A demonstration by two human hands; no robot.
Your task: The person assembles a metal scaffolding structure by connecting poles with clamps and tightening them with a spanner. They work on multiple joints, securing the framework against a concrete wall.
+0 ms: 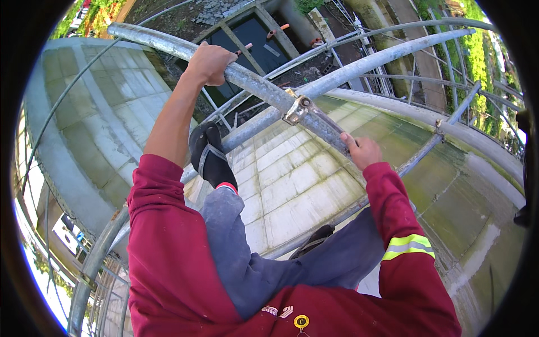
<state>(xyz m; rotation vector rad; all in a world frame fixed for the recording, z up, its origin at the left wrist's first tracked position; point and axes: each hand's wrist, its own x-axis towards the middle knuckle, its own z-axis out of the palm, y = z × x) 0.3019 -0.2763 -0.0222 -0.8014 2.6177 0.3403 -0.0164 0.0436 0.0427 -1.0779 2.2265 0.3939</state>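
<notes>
My left hand (pixel 210 63) is wrapped round a grey metal scaffold pipe (pixel 259 84), near its far left end. This pipe crosses over another scaffold pipe (pixel 362 66), and a metal clamp (pixel 296 109) with a bolt sits at the crossing. From the clamp a slim wrench (pixel 330 121) runs along the first pipe toward my right hand (pixel 366 151). My right hand is closed on its near end, thumb on top; the fingers underneath are mostly hidden.
My left foot (pixel 210 154), in a sandal and dark sock, rests by the crossing pipe. A lower pipe (pixel 342 216) passes near my other foot (pixel 314 238). Far below are a stained block wall (pixel 303 185), a curved concrete surface (pixel 84 112) and a dark pit (pixel 252 42).
</notes>
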